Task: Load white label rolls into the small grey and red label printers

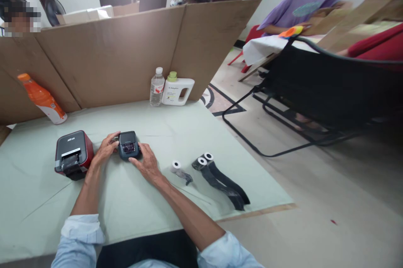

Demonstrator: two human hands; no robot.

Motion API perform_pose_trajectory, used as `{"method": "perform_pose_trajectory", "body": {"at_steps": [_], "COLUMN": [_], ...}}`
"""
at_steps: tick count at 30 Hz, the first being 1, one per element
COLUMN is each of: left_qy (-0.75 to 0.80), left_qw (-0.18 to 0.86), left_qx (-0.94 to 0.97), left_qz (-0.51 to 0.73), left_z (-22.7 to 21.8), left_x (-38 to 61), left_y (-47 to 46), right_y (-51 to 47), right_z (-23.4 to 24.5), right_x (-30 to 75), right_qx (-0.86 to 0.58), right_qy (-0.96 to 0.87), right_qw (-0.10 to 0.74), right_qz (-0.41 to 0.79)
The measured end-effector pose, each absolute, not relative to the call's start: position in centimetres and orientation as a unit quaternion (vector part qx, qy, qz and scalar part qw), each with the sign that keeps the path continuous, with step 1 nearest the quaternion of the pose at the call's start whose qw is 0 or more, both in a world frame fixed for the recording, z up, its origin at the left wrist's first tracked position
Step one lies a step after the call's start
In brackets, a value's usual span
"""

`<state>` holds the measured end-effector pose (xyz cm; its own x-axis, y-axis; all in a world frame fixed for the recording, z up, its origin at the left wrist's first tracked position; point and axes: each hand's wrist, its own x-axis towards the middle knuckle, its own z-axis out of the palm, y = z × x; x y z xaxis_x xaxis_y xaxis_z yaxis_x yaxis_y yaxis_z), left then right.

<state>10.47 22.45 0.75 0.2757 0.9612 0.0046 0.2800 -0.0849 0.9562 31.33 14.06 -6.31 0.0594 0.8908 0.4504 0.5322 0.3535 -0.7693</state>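
A small dark portable printer (127, 145) rests on the pale green tablecloth (126, 213), between my two hands. My left hand (107, 149) grips its left side, fingers at the upper left corner. On the other side my right hand (147, 162) holds the right edge, with the thumb by the near corner. A larger black and red printer (74, 154) stands beside my left forearm. To the right of my right hand lies a small paper roll (176, 165) with a crumpled dark tail. Beyond it are two larger rolls (202, 162) with long black strips unrolled toward the table's near right edge.
A cardboard partition (119, 58) borders the far side. Along it stand an orange bottle (44, 99), a clear water bottle (156, 87) and a white jug (178, 92) with a green cap. A black folding chair (315, 87) and a person in purple (302, 3) are at right.
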Motion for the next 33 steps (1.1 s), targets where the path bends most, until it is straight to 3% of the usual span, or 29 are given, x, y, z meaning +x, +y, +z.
{"method": "perform_pose_trajectory", "body": {"at_steps": [21,33], "left_qy": [0.534,0.538], "left_qw": [0.535,0.503], "left_qx": [0.558,0.586], "left_qz": [0.343,0.338], "left_z": [0.3,1.1], "left_x": [11.3,11.8], "left_y": [23.7,22.5], "right_y": [13.8,13.7], "right_z": [-6.4,-6.1], "right_x": [31.5,31.7], "right_qx": [-0.545,-0.540], "right_qy": [-0.654,-0.655], "right_qw": [0.485,0.484], "right_qz": [0.200,0.212]}}
